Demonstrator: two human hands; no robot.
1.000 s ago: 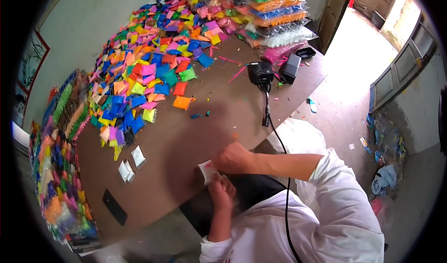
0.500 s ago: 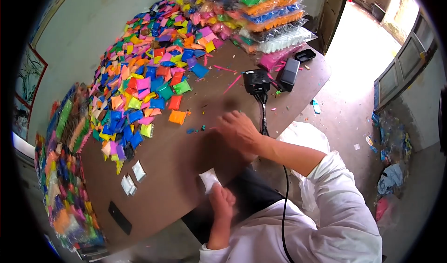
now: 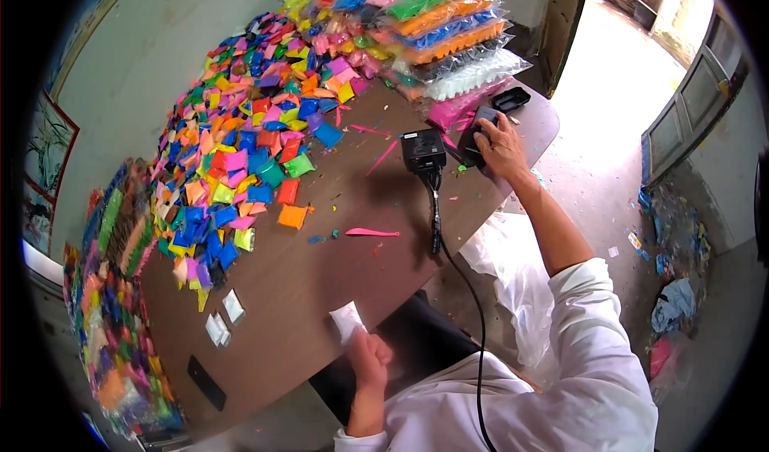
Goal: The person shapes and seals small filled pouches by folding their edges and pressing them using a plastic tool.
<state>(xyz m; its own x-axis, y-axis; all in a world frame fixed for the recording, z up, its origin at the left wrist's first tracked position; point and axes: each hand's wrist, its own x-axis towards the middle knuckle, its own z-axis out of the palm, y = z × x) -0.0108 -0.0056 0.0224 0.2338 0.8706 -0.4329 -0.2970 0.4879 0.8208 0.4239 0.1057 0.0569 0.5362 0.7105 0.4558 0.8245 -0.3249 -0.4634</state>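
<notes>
The held packet (image 3: pixel 347 320) is white, the surface (image 3: pixel 272 332) brown, the strip (image 3: pixel 372 233) pink, the block (image 3: pixel 469 142) dark grey, sachets (image 3: pixel 232 160) multicoloured.

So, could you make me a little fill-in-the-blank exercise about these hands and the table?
The left hand holds a ____ packet.
Touching the dark box is the ____.
The pink strip nearest the left hand lies on the ____ table.

Missing words: white; right hand; brown.
</notes>
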